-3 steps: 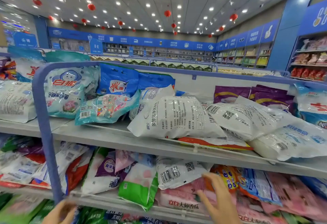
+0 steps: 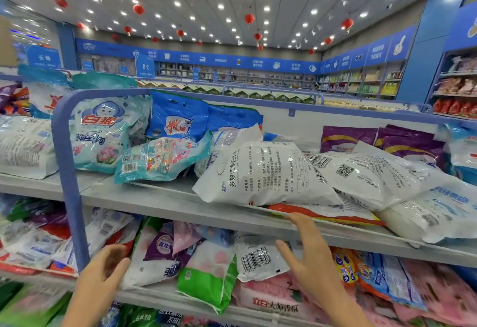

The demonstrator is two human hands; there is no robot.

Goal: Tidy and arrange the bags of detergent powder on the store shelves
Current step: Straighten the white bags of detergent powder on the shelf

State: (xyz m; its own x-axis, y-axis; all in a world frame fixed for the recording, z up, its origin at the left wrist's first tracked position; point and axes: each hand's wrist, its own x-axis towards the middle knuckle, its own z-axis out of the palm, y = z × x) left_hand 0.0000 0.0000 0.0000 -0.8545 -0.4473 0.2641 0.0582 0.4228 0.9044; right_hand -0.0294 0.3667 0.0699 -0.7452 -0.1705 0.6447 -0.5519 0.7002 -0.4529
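Where the upper shelf (image 2: 160,197) crosses the middle of the frame, the bags of detergent powder (image 2: 374,171) lie in a loose jumble. A large white bag (image 2: 265,171) rests flat, printed back up, over an orange-edged bag (image 2: 322,214), and a teal bag (image 2: 162,158) leans at centre left. At lower right the right hand (image 2: 309,257) is spread, fingers straight, holding nothing, in front of a barcode bag (image 2: 255,259) on the lower shelf (image 2: 160,299). At lower left the left hand (image 2: 103,275) is loosely curled and empty, beside the blue post (image 2: 73,210).
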